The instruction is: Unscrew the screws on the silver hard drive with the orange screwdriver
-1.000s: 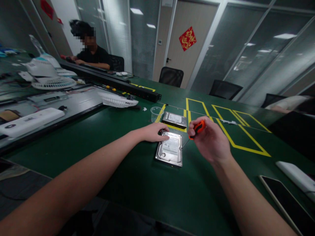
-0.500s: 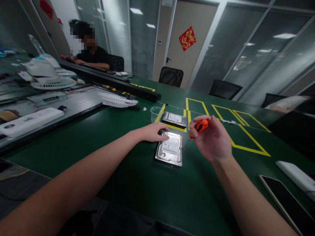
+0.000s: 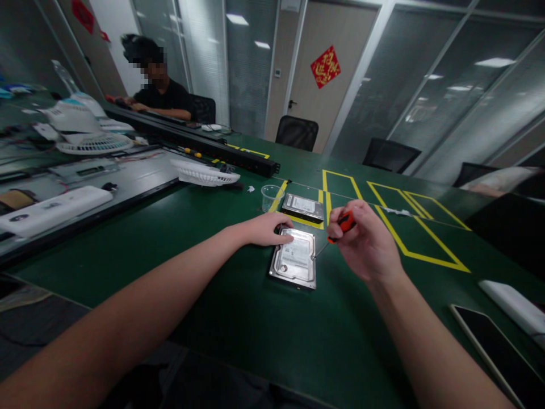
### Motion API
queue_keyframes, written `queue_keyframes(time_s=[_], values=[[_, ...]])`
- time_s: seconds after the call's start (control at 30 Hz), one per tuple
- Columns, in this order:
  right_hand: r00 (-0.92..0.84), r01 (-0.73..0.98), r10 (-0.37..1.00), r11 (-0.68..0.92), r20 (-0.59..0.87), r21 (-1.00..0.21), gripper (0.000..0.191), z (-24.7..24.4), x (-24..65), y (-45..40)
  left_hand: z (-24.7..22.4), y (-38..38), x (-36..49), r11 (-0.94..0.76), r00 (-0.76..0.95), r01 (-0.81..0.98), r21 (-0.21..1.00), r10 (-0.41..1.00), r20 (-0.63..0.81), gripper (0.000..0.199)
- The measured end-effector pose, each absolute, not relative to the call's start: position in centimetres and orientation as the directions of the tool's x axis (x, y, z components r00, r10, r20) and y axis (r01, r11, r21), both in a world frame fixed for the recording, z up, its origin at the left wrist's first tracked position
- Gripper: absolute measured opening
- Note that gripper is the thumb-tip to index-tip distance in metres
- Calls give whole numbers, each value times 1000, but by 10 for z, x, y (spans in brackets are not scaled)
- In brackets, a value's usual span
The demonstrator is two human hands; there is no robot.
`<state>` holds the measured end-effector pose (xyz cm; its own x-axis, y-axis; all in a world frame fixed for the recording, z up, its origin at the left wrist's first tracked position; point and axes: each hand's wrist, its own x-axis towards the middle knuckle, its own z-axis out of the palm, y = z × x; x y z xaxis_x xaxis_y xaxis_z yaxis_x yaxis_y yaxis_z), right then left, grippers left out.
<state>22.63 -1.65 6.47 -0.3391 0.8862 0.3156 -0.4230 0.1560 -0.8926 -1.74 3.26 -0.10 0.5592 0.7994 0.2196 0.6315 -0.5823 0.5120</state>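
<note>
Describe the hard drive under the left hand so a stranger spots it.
On the green table, find the left hand. It holds the far left corner of a silver hard drive. Unlike the second drive beyond it, framed by yellow tape, this one has an orange-and-black screwdriver at its right edge.

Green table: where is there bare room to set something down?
Bare tabletop lies between the near hard drive and right forearm, and inside the large yellow frame right of the right hand. It's crowded leftward, around the fan and white casing.
</note>
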Motion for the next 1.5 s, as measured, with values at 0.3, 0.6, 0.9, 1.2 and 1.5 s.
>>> queue_keyframes(time_s=[0.3,0.6,0.9,1.2,1.5], values=[[-335,-397,881,190,335,-898,31,62,227,-12,-3,34,-18,-582,557,634,509,801,221,46],[-342,-442,873,176,347,-880,12,61,228,-14,-4,34,-18,-585,560,632,508,798,222,46],[-337,-443,874,180,349,-878,34,61,228,-11,-2,34,-18,-582,564,636,507,799,209,47],[-364,-428,869,164,336,-889,21,62,228,-15,-1,33,-17,-575,557,644,506,805,206,47],[-358,-449,875,145,327,-882,13,61,229,-14,-1,33,-17,-587,566,640,495,797,213,48]])
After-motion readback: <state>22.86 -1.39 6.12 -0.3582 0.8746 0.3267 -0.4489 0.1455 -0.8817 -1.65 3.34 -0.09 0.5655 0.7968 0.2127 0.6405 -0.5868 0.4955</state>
